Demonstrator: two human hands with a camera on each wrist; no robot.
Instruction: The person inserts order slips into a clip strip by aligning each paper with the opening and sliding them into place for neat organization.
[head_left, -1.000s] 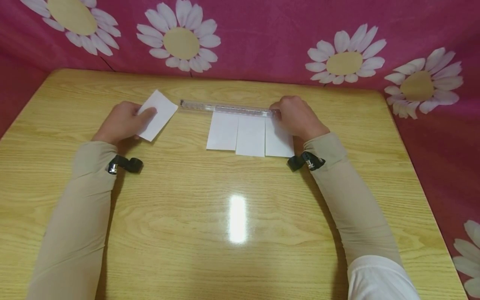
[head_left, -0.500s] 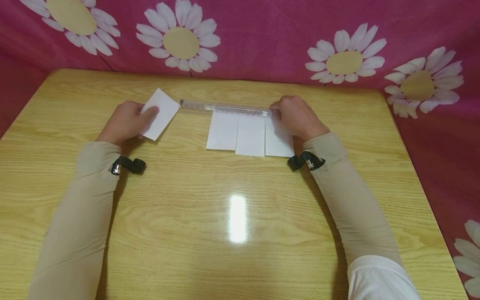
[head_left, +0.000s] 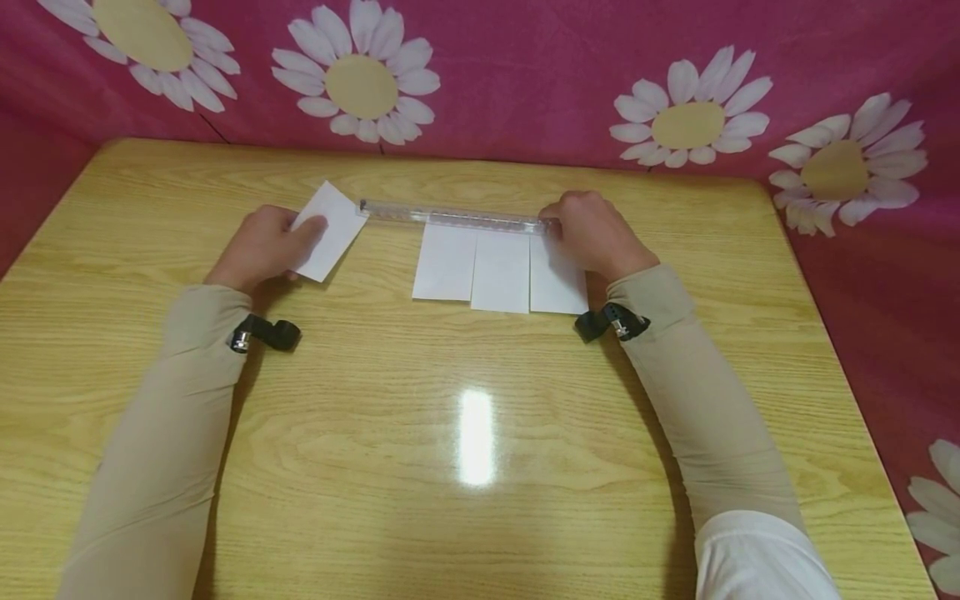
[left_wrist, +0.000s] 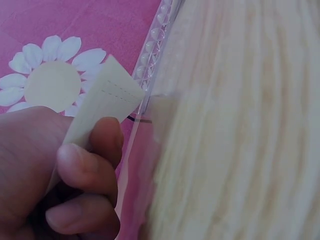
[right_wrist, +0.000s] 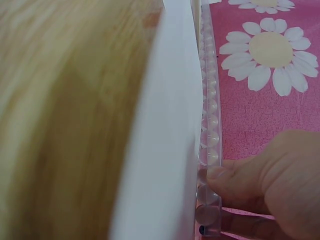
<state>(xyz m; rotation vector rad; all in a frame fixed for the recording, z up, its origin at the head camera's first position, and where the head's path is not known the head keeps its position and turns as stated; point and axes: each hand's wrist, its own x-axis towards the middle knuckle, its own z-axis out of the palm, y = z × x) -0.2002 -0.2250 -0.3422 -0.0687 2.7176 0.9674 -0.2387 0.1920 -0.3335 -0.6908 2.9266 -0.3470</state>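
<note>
A clear plastic ticket rail with a row of round balls inside runs across the far part of the table. From it extend three white paper slips, side by side. My right hand pinches the rail's right end between thumb and fingers; the balls near that end show in the right wrist view beside a white slip. Another white slip, tilted, is pinched in my left hand. Its right corner is at the rail's left end; whether it touches or overlaps is unclear. Faint dashed lines mark this slip in the left wrist view.
A wood-grain table extends toward me, with a bright light reflection on it. Behind and to the right hangs a magenta cloth printed with white daisies. Black wrist straps sit on both sleeves.
My left hand has moved slightly right with its slip, bringing the slip's corner to the rail's left end. The right hand, the rail and the three slips have stayed in place.
</note>
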